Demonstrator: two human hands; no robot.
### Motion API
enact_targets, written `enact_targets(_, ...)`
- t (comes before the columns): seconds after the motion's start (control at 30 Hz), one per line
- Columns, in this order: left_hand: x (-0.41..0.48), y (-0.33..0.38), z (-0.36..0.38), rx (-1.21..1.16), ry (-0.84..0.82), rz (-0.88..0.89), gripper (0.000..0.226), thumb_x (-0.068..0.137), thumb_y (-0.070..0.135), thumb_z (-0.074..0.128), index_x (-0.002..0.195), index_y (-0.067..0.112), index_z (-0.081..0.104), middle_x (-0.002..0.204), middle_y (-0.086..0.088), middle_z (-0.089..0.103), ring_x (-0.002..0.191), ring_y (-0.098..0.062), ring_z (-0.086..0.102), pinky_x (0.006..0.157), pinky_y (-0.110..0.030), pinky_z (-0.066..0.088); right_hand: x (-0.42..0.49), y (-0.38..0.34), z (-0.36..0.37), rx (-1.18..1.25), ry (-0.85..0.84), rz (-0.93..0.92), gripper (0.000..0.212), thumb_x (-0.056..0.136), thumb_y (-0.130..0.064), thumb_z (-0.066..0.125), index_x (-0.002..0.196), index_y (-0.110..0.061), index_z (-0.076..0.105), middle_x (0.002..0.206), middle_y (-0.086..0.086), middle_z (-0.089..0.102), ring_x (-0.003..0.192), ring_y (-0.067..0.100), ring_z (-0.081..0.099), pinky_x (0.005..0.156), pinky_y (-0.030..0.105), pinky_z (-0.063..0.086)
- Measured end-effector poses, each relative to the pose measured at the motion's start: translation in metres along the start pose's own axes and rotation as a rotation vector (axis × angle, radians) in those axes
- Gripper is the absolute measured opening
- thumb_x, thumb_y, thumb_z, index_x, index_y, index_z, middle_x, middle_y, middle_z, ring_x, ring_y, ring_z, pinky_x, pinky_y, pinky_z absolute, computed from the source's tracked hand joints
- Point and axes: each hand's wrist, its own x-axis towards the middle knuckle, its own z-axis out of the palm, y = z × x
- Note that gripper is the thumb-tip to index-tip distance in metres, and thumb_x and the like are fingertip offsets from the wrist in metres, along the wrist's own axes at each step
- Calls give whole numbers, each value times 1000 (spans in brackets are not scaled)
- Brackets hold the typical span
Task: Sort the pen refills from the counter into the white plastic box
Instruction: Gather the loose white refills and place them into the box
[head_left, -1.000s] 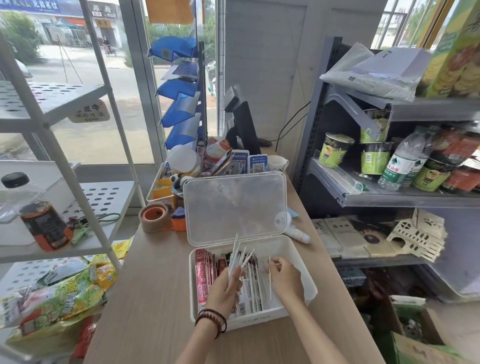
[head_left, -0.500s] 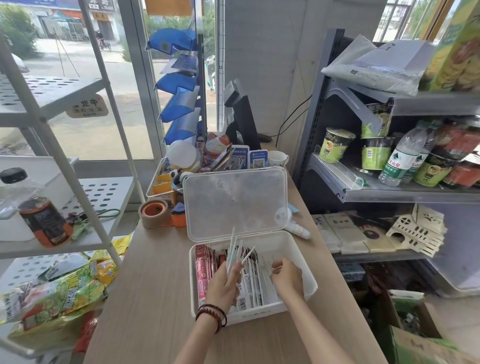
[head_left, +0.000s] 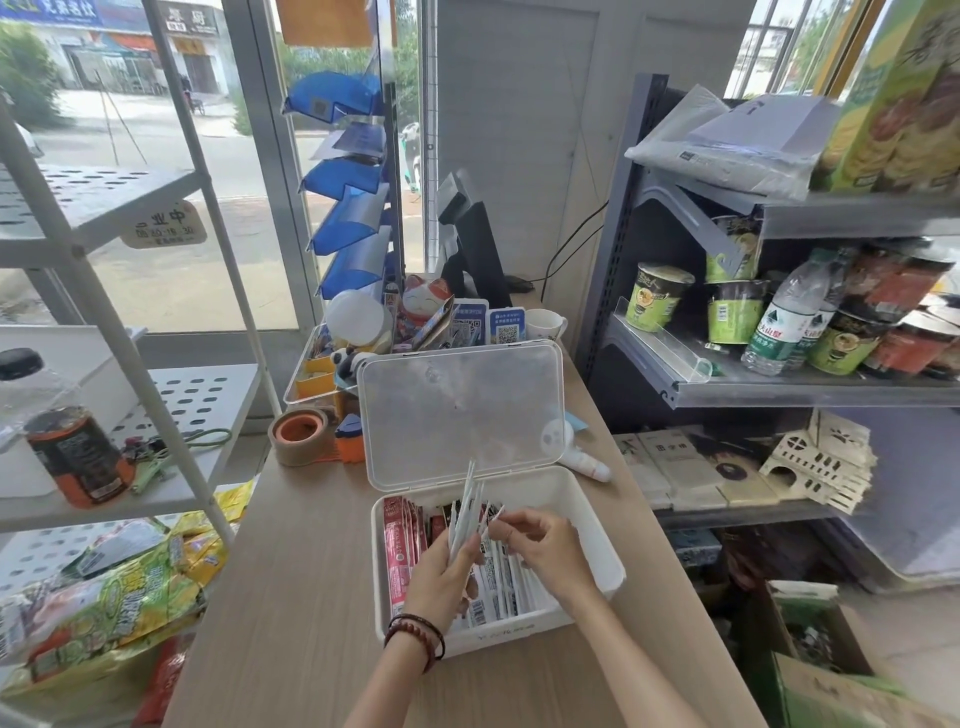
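**Refill bundle upright in the left hand, right fingers at its right edge**

The pen refills (head_left: 467, 512) stand as a fanned white bundle, long axes running up and slightly away from the person, tips pointing toward the open lid (head_left: 457, 410). The left hand (head_left: 441, 577) grips them round their lower ends, fingers curled. The bundle hangs over the middle of the white plastic box (head_left: 597, 540), above flat refill packs with barcodes; red packets (head_left: 397, 556) stand along the box's left wall.

The right hand (head_left: 540, 551) is just beside the bundle on its right, fingers bent in toward the shortest, rightmost refills. Whether they actually pinch one cannot be told. It is the nearer hand for drawing a single refill out sideways and laying it lengthwise in the box.

The box sits on the wooden counter (head_left: 291, 597), well apart from the tape roll (head_left: 301, 434).
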Motion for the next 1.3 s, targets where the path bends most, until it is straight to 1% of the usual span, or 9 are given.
enact_targets(0.17,-2,3,-1,-46,-28,7,15,93,28,53,96,17,62,81,0,64,48,-4,56,41,-19,41,3,-1,-1,82,-37,46,19,84,-30,74,95,-14,72,89,4,76,74,9,68,58,18,48)
enact_targets(0.3,-2,4,-1,-88,-30,-6,15,92,26,55,95,14,62,69,5,58,47,-4,54,40,-20,40,2,-1,-2,122,-46,91,24,88,-29,68,101,-9,66,88,3,76,73,10,67,58,20,49)
enact_targets(0.5,1,-3,0,-44,11,-45,20,94,30,51,96,13,59,61,0,57,47,-10,50,41,-22,39,4,4,-6,235,229,122,14,97,-26,54,108,-17,59,94,1,73,78,10,67,57,20,50)
enact_targets(0.63,1,-4,1,-35,35,-35,18,95,28,50,95,12,58,65,1,58,47,-9,51,39,-20,36,7,12,-6,103,354,48,12,97,-28,55,106,-26,62,92,-4,69,79,9,63,62,24,52)
enact_targets(0.73,2,-7,1,-21,44,-27,17,96,27,48,92,14,58,69,0,58,48,-11,51,38,-21,37,9,20,-3,-85,230,84,10,90,-33,66,98,-27,66,91,-9,69,88,6,65,72,24,53)
enact_targets(0.87,4,-9,2,-12,47,-36,21,96,29,47,94,11,57,67,-1,55,51,-16,50,39,-23,37,14,31,-1,-309,283,167,10,84,-30,73,88,-23,66,83,-10,69,78,2,63,62,13,44)
enact_targets(1.0,5,-9,1,-4,50,-45,23,96,31,47,94,10,56,63,1,54,53,-19,49,40,-24,38,16,36,-2,-390,313,234,12,84,-27,74,85,-21,64,82,-8,67,74,6,61,56,18,40)
enact_targets(1.1,5,-10,1,4,50,-43,23,96,32,47,92,11,56,63,0,55,55,-21,49,40,-24,37,21,45,-2,-451,309,277,8,85,-20,72,87,-17,66,87,-4,68,79,12,62,64,23,43)
enact_targets(1.3,2,-4,2,7,30,-36,23,96,29,47,85,10,54,63,2,54,45,-7,53,39,-21,40,31,60,0,-528,242,412,17,85,-4,63,89,-20,66,99,0,69,83,14,61,70,26,49)
